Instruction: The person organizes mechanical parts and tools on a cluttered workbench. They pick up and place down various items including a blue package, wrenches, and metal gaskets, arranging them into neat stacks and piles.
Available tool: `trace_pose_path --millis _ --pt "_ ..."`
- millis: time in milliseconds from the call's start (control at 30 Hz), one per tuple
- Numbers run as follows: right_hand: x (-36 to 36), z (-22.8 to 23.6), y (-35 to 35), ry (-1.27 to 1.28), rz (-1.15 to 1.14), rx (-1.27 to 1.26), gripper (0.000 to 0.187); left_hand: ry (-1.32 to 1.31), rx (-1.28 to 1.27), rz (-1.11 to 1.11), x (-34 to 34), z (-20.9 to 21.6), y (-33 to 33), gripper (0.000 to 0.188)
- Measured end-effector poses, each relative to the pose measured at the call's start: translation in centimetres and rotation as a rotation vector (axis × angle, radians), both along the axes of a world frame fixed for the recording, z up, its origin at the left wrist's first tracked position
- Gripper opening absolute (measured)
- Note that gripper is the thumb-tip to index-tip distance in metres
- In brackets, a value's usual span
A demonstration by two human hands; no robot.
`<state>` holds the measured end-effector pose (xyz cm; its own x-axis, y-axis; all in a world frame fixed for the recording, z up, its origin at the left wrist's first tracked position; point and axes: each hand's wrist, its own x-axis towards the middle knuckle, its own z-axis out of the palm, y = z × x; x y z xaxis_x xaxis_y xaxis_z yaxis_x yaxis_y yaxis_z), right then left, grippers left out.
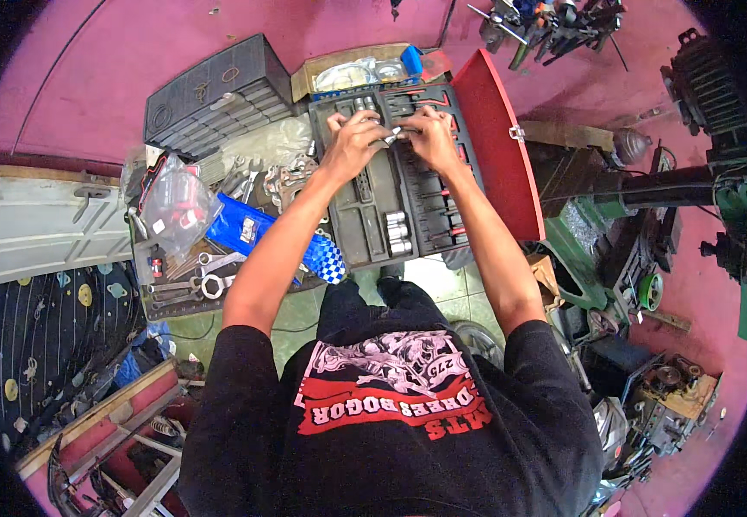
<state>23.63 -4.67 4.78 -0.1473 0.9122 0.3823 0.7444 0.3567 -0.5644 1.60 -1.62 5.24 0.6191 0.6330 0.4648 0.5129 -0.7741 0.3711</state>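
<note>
Over the far part of an open tool case, my left hand [352, 148] pinches a small shiny metal piece [390, 138], perhaps a socket. Close beside it on the right, my right hand [432, 140] has its fingers closed at the same piece's end; what its fingertips hold is partly hidden. Below them lies the grey tool tray [358, 226], its moulded slots partly filled. Several silver sockets [397, 231] stand in a row at its near right, and more sockets [365, 103] lie beyond my left hand. Red-handled tools [458, 233] sit in the right-hand tray.
The red case lid [501, 146] stands up on the right. A grey drawer cabinet [218, 95] and an open carton [347, 76] are behind. Ring spanners [216, 280], a blue packet [248, 226] and a clear bag [175, 202] lie left. A green drill-press-like machine [593, 250] stands right.
</note>
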Motion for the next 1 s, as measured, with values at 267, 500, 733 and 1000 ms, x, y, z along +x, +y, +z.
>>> trace_pose_path --millis 267,500,733,1000 --pt "0.4 0.3 -0.4 0.012 -0.027 0.038 0.035 -0.11 0.022 0.12 1.5 0.4 -0.7 0.024" --pt "-0.1 1.6 -0.5 -0.109 0.044 -0.066 0.046 -0.106 0.049 0.218 1.7 0.2 -1.1 0.019" --pt "-0.2 -0.4 0.4 -0.072 0.124 -0.091 0.042 -0.027 -0.027 0.102 -0.1 -0.6 -1.1 0.021" --pt "-0.5 -1.5 0.2 -0.115 0.185 -0.121 0.047 -0.066 -0.105 0.16 -0.5 -2.7 -1.6 0.025"
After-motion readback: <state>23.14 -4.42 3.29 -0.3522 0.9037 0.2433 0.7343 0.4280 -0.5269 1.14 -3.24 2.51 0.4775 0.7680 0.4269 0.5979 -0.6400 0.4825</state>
